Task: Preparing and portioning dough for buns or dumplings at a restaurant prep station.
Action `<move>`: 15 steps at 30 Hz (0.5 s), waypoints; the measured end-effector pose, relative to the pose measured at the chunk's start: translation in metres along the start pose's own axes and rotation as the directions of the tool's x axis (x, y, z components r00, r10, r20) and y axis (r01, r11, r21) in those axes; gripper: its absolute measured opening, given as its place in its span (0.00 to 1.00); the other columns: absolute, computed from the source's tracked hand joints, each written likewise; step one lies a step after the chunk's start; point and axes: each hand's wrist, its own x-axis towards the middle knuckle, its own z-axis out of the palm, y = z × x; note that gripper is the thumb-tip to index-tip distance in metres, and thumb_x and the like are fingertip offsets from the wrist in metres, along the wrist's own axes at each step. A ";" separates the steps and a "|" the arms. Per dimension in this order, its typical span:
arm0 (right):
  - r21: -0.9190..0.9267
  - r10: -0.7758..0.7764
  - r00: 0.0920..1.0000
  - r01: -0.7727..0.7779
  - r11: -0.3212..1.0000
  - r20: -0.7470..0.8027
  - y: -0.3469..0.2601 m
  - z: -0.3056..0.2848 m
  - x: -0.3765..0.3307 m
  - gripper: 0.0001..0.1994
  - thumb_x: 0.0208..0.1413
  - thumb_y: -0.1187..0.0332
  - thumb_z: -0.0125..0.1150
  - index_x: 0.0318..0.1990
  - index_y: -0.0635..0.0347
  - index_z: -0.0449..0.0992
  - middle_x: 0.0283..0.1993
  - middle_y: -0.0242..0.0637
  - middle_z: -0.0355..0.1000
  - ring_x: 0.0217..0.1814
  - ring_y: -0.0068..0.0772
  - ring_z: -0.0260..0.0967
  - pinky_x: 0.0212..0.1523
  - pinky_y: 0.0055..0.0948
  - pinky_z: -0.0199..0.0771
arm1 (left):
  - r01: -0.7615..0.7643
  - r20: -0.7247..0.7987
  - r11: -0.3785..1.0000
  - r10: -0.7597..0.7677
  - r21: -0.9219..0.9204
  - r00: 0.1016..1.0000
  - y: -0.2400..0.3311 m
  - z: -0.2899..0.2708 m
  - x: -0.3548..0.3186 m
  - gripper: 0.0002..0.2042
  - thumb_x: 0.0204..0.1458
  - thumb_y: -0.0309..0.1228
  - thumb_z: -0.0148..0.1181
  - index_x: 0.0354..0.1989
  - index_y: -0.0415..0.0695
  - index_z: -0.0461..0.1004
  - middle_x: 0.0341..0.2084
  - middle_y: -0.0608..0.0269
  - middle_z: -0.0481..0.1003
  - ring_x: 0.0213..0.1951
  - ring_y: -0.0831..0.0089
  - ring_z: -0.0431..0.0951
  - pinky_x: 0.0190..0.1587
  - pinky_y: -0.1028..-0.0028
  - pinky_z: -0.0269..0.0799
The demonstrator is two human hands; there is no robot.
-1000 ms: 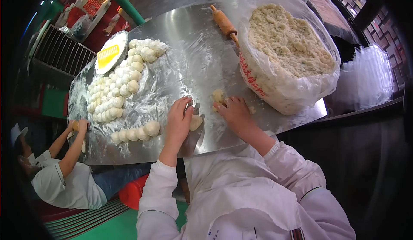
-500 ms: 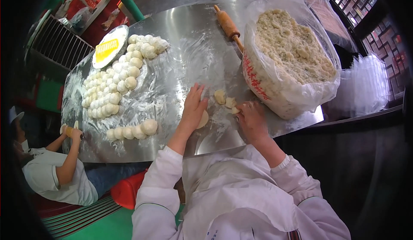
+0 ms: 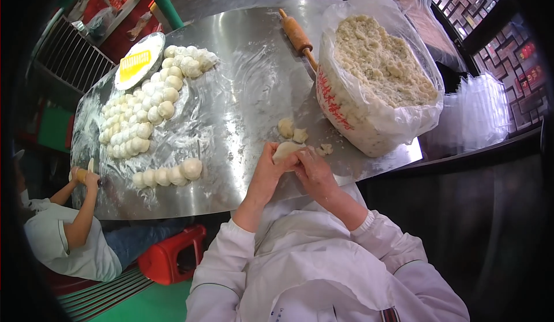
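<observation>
A round, pale dough wrapper (image 3: 284, 150) is raised just above the near edge of the steel table (image 3: 242, 120). My left hand (image 3: 266, 172) pinches it from the left. My right hand (image 3: 314, 175) grips its right side, the fingertips of both hands almost meeting. Just beyond the hands, a few small pale lumps (image 3: 285, 127) lie on the metal, with smaller crumbs (image 3: 325, 149) by my right hand. To the right stands a big plastic bag (image 3: 340, 100) full of crumbly, pale filling (image 3: 381, 62).
A wooden rolling pin (image 3: 296, 35) lies beside the bag. Floured dough balls (image 3: 141, 111) crowd the table's left side, with a short row (image 3: 167, 176) nearer me. Behind them sits a white dish (image 3: 124, 78) holding something yellow. At left, a co-worker (image 3: 81, 229) holds a roller; a red stool (image 3: 173, 253) stands below.
My left hand has lifted the wrapper off the table. My right hand has moved left from the small lumps and joined it at the wrapper.
</observation>
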 end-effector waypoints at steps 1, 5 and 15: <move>0.042 0.018 1.000 -0.019 0.999 0.017 0.000 0.002 0.000 0.15 0.49 0.79 0.61 0.45 0.60 0.71 0.42 0.44 0.69 0.42 0.48 0.69 0.39 0.40 0.71 | 0.014 0.013 1.000 -0.014 0.013 1.000 -0.003 0.004 0.001 0.19 0.53 0.35 0.65 0.45 0.41 0.64 0.37 0.61 0.72 0.44 0.78 0.70 0.48 0.76 0.67; -0.135 0.125 0.992 -0.120 0.984 0.031 0.009 -0.022 -0.003 0.13 0.49 0.78 0.61 0.43 0.57 0.74 0.41 0.42 0.69 0.43 0.46 0.69 0.39 0.40 0.71 | 0.105 0.071 0.949 -0.088 -0.297 0.994 0.018 -0.002 -0.009 0.25 0.55 0.31 0.62 0.58 0.37 0.61 0.43 0.53 0.74 0.44 0.68 0.77 0.48 0.70 0.73; -0.267 0.116 0.992 -0.101 0.959 0.041 0.014 -0.029 0.000 0.11 0.45 0.77 0.63 0.38 0.56 0.75 0.38 0.39 0.69 0.42 0.43 0.69 0.37 0.38 0.71 | 0.152 0.065 0.982 -0.145 -0.113 0.987 0.004 -0.008 -0.008 0.18 0.56 0.30 0.61 0.54 0.37 0.69 0.45 0.55 0.76 0.45 0.67 0.78 0.47 0.73 0.75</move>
